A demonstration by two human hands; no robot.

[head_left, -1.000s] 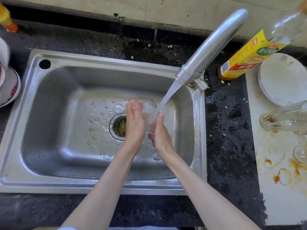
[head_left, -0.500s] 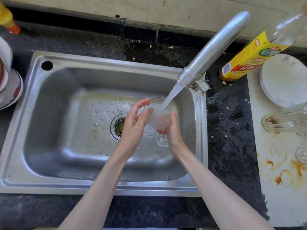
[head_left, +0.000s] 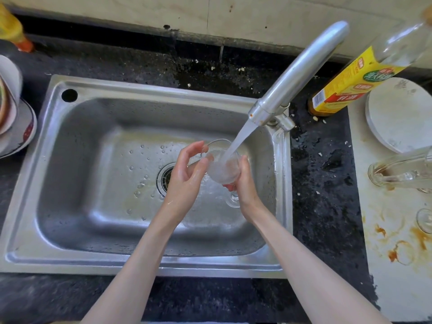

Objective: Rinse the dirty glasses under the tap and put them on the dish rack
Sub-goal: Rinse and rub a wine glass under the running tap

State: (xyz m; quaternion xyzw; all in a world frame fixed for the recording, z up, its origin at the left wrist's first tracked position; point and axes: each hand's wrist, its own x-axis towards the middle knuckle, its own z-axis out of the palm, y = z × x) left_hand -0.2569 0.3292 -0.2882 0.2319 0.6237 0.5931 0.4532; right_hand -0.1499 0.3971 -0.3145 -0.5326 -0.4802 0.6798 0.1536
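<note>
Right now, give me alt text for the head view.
Both hands, left hand and right hand, hold a stemmed glass under the running tap over the sink. More dirty glasses lie on a stained board to the right.

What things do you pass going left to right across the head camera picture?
Stacked plates → sink drain → left hand → stemmed glass → right hand → yellow-labelled bottle → round white board.

Tall clear bottle (head_left: pixel 364 73) with yellow label: barcode at label's lower end, Chinese characters on green and red patches, too blurred to read.
</note>
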